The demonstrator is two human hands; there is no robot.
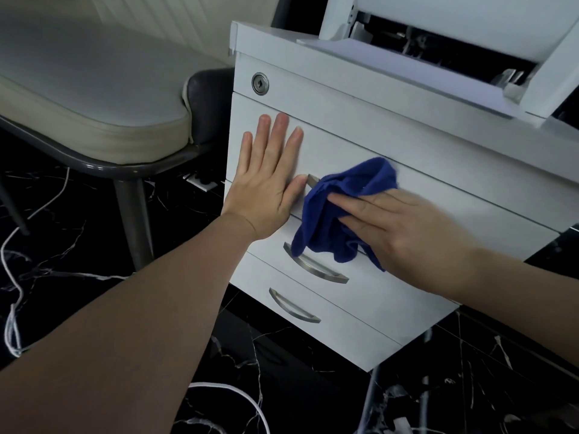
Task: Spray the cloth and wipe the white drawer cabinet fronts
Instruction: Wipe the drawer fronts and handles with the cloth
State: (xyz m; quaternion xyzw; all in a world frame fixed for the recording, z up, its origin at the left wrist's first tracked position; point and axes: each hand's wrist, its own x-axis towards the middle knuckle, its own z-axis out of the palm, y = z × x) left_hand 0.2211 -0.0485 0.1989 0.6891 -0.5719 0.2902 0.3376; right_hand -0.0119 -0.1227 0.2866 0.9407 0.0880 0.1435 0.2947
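The white drawer cabinet (438,189) fills the middle and right of the head view, with a round lock (260,83) at its top left and curved metal handles (313,266) on its lower drawers. My left hand (269,180) lies flat with fingers spread on the top drawer front. My right hand (404,227) presses a crumpled blue cloth (341,208) against the same drawer front, over its handle. The cloth hangs down onto the second drawer. No spray bottle is in view.
A white printer (470,48) stands on the cabinet top. A cushioned chair (94,98) with grey legs stands at the left. The floor (78,245) is black marble with white cables (18,277) and a power strip (202,181) lying on it.
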